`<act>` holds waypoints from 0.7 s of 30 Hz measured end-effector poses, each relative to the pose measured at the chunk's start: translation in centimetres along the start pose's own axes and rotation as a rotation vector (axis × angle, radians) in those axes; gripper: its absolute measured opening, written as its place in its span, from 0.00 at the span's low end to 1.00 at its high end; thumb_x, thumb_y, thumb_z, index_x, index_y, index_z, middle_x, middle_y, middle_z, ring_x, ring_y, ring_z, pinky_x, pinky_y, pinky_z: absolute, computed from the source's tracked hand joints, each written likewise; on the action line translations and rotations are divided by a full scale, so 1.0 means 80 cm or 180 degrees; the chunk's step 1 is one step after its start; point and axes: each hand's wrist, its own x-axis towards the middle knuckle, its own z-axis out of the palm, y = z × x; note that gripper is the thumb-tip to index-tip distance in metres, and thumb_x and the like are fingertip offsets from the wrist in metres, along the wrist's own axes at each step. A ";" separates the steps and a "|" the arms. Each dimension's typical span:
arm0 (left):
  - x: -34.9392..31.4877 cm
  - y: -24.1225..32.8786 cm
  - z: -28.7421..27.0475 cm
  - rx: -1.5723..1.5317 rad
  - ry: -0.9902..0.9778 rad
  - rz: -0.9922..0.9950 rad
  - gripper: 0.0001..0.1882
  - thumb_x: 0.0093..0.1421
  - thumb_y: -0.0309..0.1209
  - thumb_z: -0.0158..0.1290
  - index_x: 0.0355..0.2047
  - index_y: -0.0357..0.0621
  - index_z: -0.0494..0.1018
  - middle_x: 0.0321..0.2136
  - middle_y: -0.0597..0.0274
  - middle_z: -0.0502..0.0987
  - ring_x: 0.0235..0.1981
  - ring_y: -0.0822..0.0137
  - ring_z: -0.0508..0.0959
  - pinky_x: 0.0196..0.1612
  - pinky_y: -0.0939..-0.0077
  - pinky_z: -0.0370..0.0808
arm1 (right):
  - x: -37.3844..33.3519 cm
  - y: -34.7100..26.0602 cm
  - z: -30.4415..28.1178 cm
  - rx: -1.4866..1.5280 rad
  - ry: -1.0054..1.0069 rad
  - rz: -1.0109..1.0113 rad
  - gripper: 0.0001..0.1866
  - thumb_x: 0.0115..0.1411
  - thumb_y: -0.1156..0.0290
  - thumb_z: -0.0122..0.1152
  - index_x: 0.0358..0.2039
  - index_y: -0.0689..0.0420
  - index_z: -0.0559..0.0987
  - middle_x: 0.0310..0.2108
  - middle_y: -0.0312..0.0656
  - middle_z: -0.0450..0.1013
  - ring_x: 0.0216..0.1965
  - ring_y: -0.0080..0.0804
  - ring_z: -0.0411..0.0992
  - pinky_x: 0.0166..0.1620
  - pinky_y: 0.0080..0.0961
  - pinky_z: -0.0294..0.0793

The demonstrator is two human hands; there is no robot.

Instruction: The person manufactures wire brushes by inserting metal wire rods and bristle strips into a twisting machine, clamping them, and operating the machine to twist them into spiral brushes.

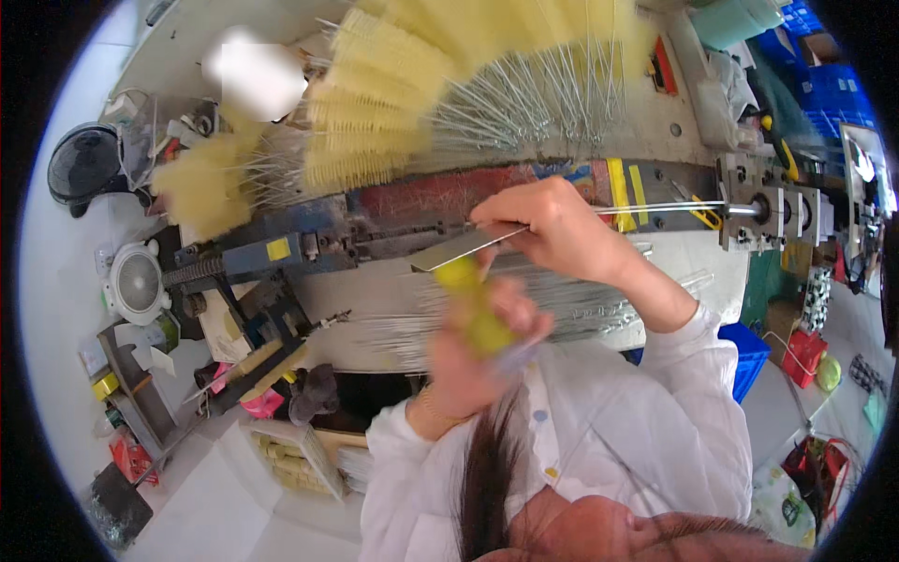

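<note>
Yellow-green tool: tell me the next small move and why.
I'd likely steady the left hand first: it shows blurred around the yellow-green tool, whose flat metal head is close by the right hand; whether they touch is unclear.

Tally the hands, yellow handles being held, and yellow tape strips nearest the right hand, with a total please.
Hands: 2 (left hand, right hand)
Yellow handle: 1
Yellow tape strips: 2
Total: 5
</note>
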 end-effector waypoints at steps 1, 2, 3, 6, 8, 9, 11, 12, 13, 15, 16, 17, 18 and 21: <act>0.017 0.002 -0.036 0.2985 0.0420 0.0968 0.13 0.61 0.37 0.46 0.41 0.41 0.63 0.33 0.62 0.69 0.32 0.71 0.71 0.31 0.76 0.69 | 0.002 -0.003 0.003 -0.0114 0.0024 -0.0077 0.15 0.43 0.85 0.58 0.35 0.64 0.76 0.31 0.48 0.75 0.34 0.44 0.75 0.35 0.29 0.73; 0.027 0.004 -0.074 0.5959 0.0861 0.1877 0.16 0.61 0.36 0.48 0.45 0.39 0.63 0.37 0.61 0.70 0.37 0.68 0.71 0.37 0.71 0.70 | -0.005 -0.005 0.002 -0.0107 -0.0018 -0.0030 0.15 0.43 0.85 0.58 0.35 0.64 0.76 0.31 0.48 0.75 0.34 0.44 0.75 0.35 0.29 0.73; 0.030 0.029 -0.110 0.5950 0.0855 0.1821 0.16 0.61 0.36 0.48 0.45 0.39 0.63 0.37 0.61 0.70 0.37 0.68 0.71 0.37 0.71 0.70 | -0.009 -0.003 -0.001 -0.0187 0.0004 -0.0088 0.17 0.42 0.84 0.59 0.36 0.63 0.76 0.34 0.47 0.75 0.34 0.43 0.75 0.35 0.29 0.73; -0.006 0.099 -0.141 0.4551 0.0540 0.1345 0.17 0.58 0.24 0.49 0.47 0.37 0.63 0.46 0.53 0.66 0.42 0.56 0.69 0.48 0.64 0.66 | -0.042 -0.016 0.010 -0.0708 0.0316 -0.0624 0.20 0.41 0.80 0.60 0.39 0.59 0.76 0.34 0.42 0.74 0.33 0.40 0.74 0.33 0.29 0.73; -0.024 0.106 -0.092 0.8999 0.0720 0.1575 0.19 0.57 0.24 0.49 0.50 0.36 0.61 0.50 0.47 0.63 0.51 0.53 0.64 0.53 0.62 0.62 | -0.094 -0.005 0.007 -0.1064 0.0128 -0.0745 0.21 0.39 0.76 0.61 0.39 0.55 0.76 0.29 0.38 0.72 0.29 0.37 0.72 0.31 0.32 0.71; -0.043 0.117 -0.099 0.9007 0.0707 0.1566 0.19 0.57 0.24 0.49 0.50 0.36 0.61 0.50 0.47 0.63 0.51 0.53 0.64 0.53 0.62 0.62 | -0.134 0.010 0.018 -0.0845 -0.0391 -0.0389 0.20 0.38 0.74 0.61 0.37 0.53 0.76 0.27 0.36 0.70 0.27 0.35 0.71 0.30 0.34 0.71; -0.079 0.136 -0.116 0.9761 0.1347 0.2584 0.23 0.54 0.26 0.52 0.51 0.34 0.61 0.56 0.44 0.58 0.59 0.47 0.56 0.60 0.61 0.55 | -0.178 0.035 0.061 -0.1107 -0.0458 0.0233 0.20 0.38 0.73 0.61 0.37 0.51 0.76 0.23 0.37 0.67 0.24 0.36 0.70 0.28 0.33 0.70; -0.092 0.128 -0.115 0.9769 0.1420 0.2543 0.23 0.54 0.26 0.52 0.51 0.34 0.61 0.56 0.44 0.58 0.59 0.47 0.56 0.60 0.61 0.55 | -0.188 0.035 0.065 -0.1063 -0.0489 0.0231 0.20 0.38 0.73 0.61 0.37 0.51 0.76 0.23 0.37 0.67 0.24 0.36 0.70 0.28 0.33 0.70; -0.094 0.122 -0.114 0.9117 0.1492 0.2392 0.23 0.54 0.26 0.52 0.51 0.34 0.62 0.56 0.44 0.58 0.59 0.47 0.56 0.60 0.60 0.55 | -0.192 0.043 0.067 -0.1038 -0.0569 0.0365 0.19 0.38 0.73 0.61 0.36 0.51 0.76 0.22 0.37 0.67 0.24 0.36 0.70 0.28 0.32 0.70; -0.116 0.122 -0.101 0.9049 0.1473 0.2404 0.23 0.54 0.24 0.51 0.51 0.33 0.61 0.55 0.44 0.59 0.56 0.48 0.59 0.58 0.60 0.57 | -0.195 0.048 0.061 -0.0851 -0.0527 0.0493 0.18 0.37 0.74 0.62 0.34 0.52 0.77 0.20 0.36 0.66 0.23 0.37 0.69 0.27 0.31 0.69; -0.144 0.143 -0.093 0.9449 0.2467 0.2712 0.22 0.55 0.24 0.50 0.50 0.33 0.61 0.53 0.43 0.60 0.54 0.48 0.61 0.56 0.59 0.59 | -0.191 0.045 0.048 -0.0866 -0.0506 0.0504 0.18 0.37 0.74 0.62 0.34 0.52 0.77 0.20 0.36 0.66 0.23 0.37 0.69 0.27 0.31 0.69; -0.178 0.172 -0.084 0.9712 0.3561 0.3005 0.21 0.56 0.23 0.49 0.50 0.33 0.61 0.52 0.42 0.61 0.52 0.48 0.63 0.54 0.59 0.61 | -0.189 0.040 0.034 -0.1007 -0.0318 0.0485 0.17 0.37 0.75 0.61 0.33 0.52 0.77 0.20 0.36 0.66 0.23 0.38 0.69 0.27 0.32 0.69; -0.209 0.203 -0.067 0.9887 0.4421 0.4456 0.14 0.59 0.25 0.46 0.45 0.33 0.64 0.46 0.42 0.65 0.47 0.48 0.66 0.50 0.57 0.63 | -0.189 0.038 0.020 -0.1155 -0.0124 0.0473 0.17 0.37 0.76 0.61 0.33 0.52 0.77 0.20 0.36 0.67 0.23 0.39 0.69 0.27 0.32 0.69; -0.328 0.315 -0.028 0.9030 0.5511 0.6463 0.15 0.64 0.33 0.40 0.38 0.30 0.68 0.39 0.42 0.70 0.42 0.48 0.69 0.45 0.56 0.65 | -0.169 0.056 -0.013 -0.1598 0.0655 0.0495 0.20 0.36 0.80 0.61 0.35 0.52 0.77 0.25 0.39 0.70 0.24 0.42 0.69 0.27 0.33 0.69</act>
